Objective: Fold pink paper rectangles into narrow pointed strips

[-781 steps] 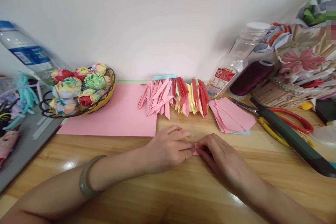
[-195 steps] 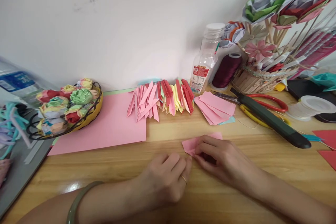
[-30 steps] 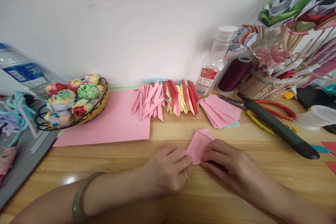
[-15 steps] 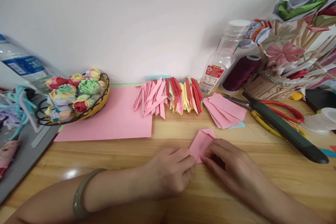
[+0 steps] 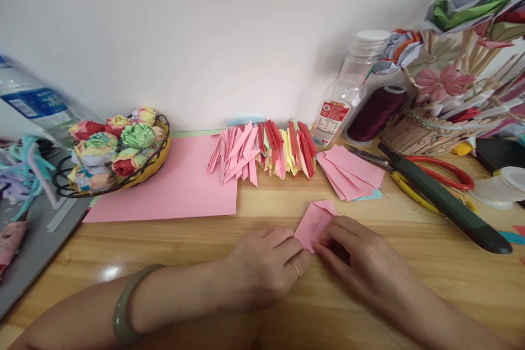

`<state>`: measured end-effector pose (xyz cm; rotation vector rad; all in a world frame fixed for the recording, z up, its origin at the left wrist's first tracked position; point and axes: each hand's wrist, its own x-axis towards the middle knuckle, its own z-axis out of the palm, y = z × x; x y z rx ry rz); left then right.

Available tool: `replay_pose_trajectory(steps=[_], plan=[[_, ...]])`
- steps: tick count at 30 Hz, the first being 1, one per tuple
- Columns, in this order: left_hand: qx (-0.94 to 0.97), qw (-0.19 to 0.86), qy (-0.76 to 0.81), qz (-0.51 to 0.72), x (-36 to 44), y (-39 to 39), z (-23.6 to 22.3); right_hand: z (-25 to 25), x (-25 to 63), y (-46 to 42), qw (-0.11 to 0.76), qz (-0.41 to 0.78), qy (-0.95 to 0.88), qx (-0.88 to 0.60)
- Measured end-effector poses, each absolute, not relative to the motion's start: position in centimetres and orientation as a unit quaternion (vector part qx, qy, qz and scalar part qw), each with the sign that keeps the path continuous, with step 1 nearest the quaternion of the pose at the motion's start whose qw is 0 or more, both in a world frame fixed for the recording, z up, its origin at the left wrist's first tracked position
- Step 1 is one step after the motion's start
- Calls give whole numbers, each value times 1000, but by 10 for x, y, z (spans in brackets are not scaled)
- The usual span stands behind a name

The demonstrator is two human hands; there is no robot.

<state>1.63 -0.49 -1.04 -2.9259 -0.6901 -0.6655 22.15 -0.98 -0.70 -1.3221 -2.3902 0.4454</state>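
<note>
A small pink paper (image 5: 314, 221), partly folded, lies on the wooden table (image 5: 262, 306) in front of me. My left hand (image 5: 264, 268), with a ring and a green bangle on the wrist, presses its fingertips on the paper's near left edge. My right hand (image 5: 353, 254) pinches and presses the paper's right side. Both hands are closed on the paper. Behind it stands a row of folded paper pieces (image 5: 262, 150) in pink, red and yellow, and a stack of pink squares (image 5: 353, 172) lies to the right.
A large pink sheet (image 5: 172, 183) lies at the left. A wire basket of paper roses (image 5: 118, 147) and a water bottle (image 5: 28, 104) stand far left. At right are a clear bottle (image 5: 348, 93), a thread spool (image 5: 377, 112), scissors (image 5: 435, 172), a dark cutter (image 5: 447, 205) and a wooden basket of paper flowers (image 5: 451, 104).
Since the oldest frames a fresh pink square is under my hands, turned and partly folded. In the last second my left fingers slid slightly right onto its edge.
</note>
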Motion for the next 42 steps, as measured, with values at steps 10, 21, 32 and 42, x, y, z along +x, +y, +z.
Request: replay_pose_trajectory(steps=[10, 21, 32, 42], plan=[[-949, -8, -257, -185, 20, -9, -20, -1, 230, -5, 144, 146, -870, -449], [-939, 121, -256, -194, 13, 3, -13, 11, 226, -14, 137, 149, -931, -305], [-941, 54, -243, -230, 16, -3, -23, 3, 235, -5, 244, 196, -795, -520], [-952, 0, -175, -252, 11, 20, -10, 1, 222, 1, 207, 234, -757, -574]])
